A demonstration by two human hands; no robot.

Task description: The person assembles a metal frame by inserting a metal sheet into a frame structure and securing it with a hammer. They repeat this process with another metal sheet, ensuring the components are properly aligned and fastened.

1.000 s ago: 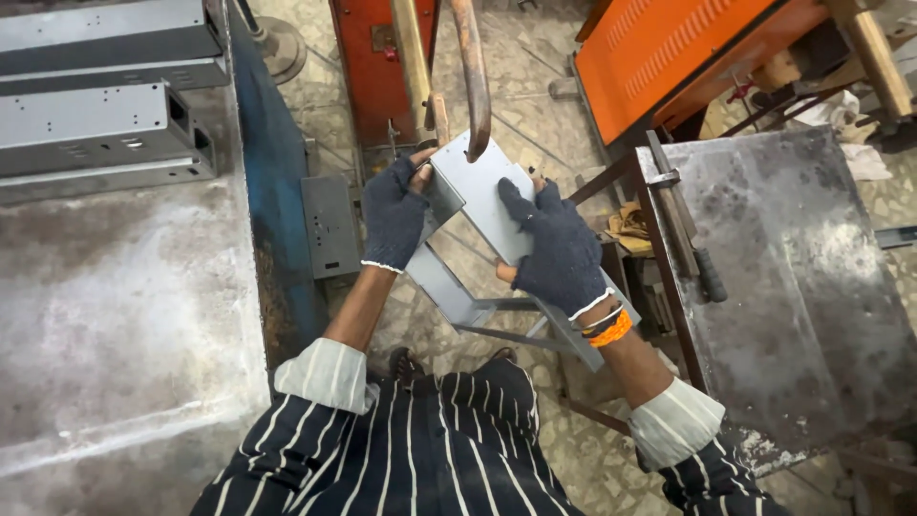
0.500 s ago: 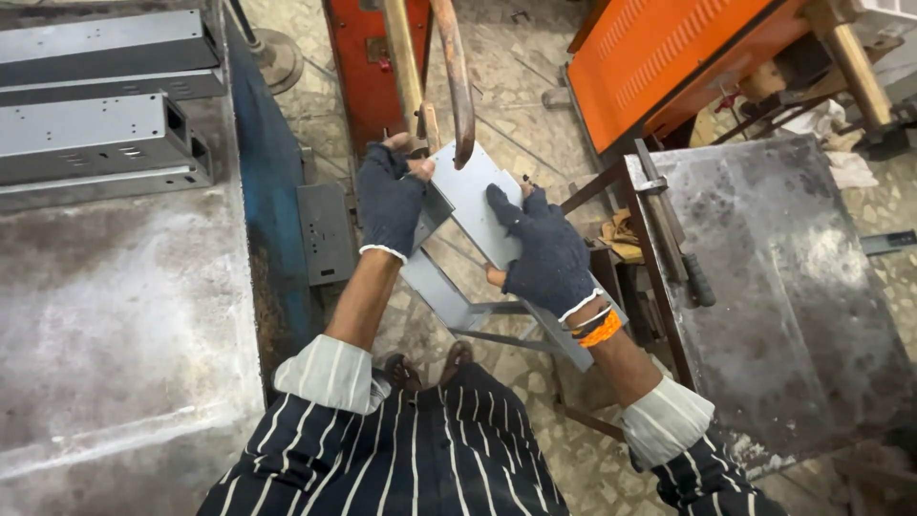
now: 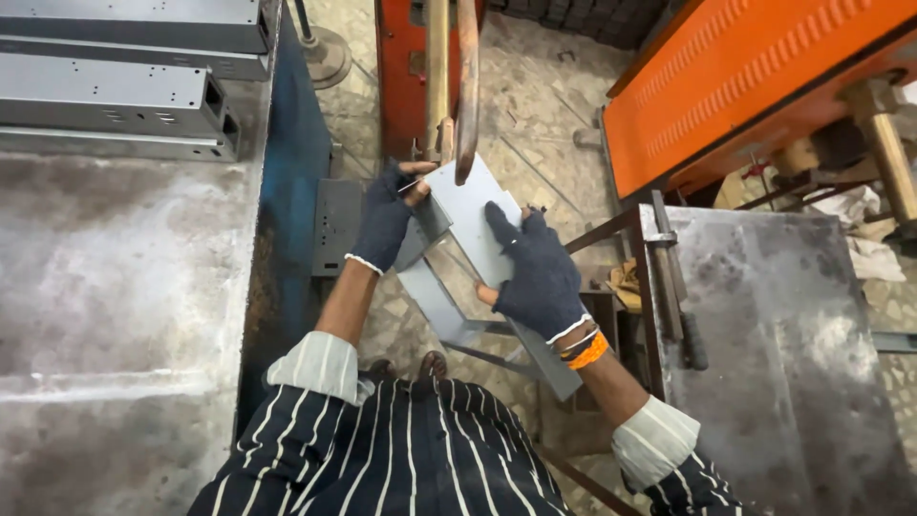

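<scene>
Both my hands wear dark fingerless gloves and hold a bent grey sheet-metal piece (image 3: pixel 465 218) in front of me. My left hand (image 3: pixel 387 218) grips its upper left corner, thumb and finger pinching the edge. My right hand (image 3: pixel 537 272) presses flat on its right side, an orange band at the wrist. The piece's top edge sits under the rusty curved arm (image 3: pixel 467 91) of a red machine (image 3: pixel 401 57), beside a brass-coloured vertical rod (image 3: pixel 437 76).
A worn metal table (image 3: pixel 115 315) with a blue edge lies at my left, with several long grey metal channels (image 3: pixel 115 100) stacked at its far end. A dark steel plate on a stand (image 3: pixel 783 334) is at my right. An orange machine (image 3: pixel 755 76) stands behind it.
The metal piece and both hands have shifted slightly left and up toward the machine's curved arm. My right hand has slid lower on the sheet.
</scene>
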